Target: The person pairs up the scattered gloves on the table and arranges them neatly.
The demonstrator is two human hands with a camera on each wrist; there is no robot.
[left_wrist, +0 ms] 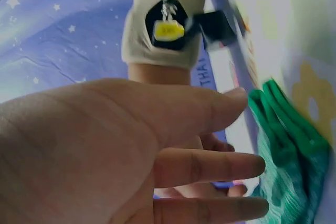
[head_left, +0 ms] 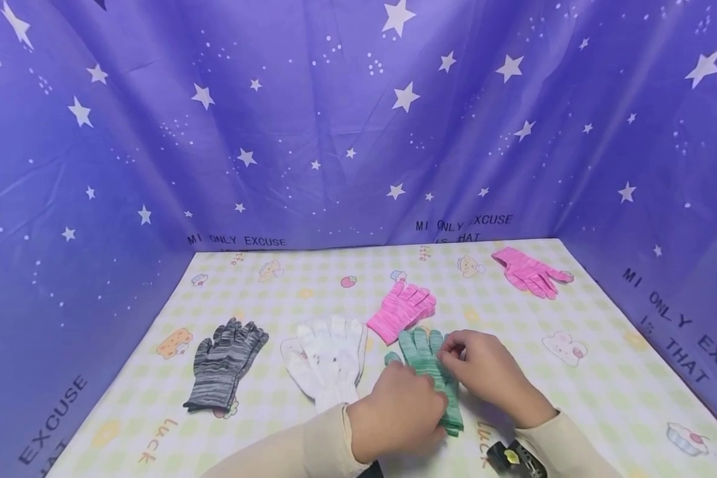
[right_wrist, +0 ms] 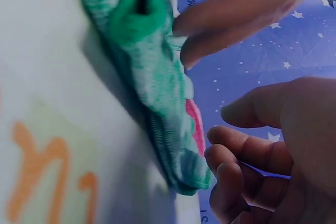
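A green knit glove pair (head_left: 421, 358) lies on the tablecloth, cuffs toward me, partly covered by my hands. My left hand (head_left: 401, 415) is over its left side; in the left wrist view the fingers (left_wrist: 210, 167) are extended near the green cuffs (left_wrist: 291, 135), gripping nothing. On the other side, my right hand (head_left: 490, 368) hovers with loosely bent fingers. The right wrist view shows a gap between those fingers (right_wrist: 257, 150) and the green fabric (right_wrist: 157, 87).
White gloves (head_left: 328, 358) lie left of the green ones, grey-black striped gloves (head_left: 224, 365) farther left. One pink glove (head_left: 403, 309) lies just behind the green pair, another pink glove (head_left: 528, 272) at the back right. A purple starry curtain (head_left: 334, 119) encloses the checked table (head_left: 621, 398).
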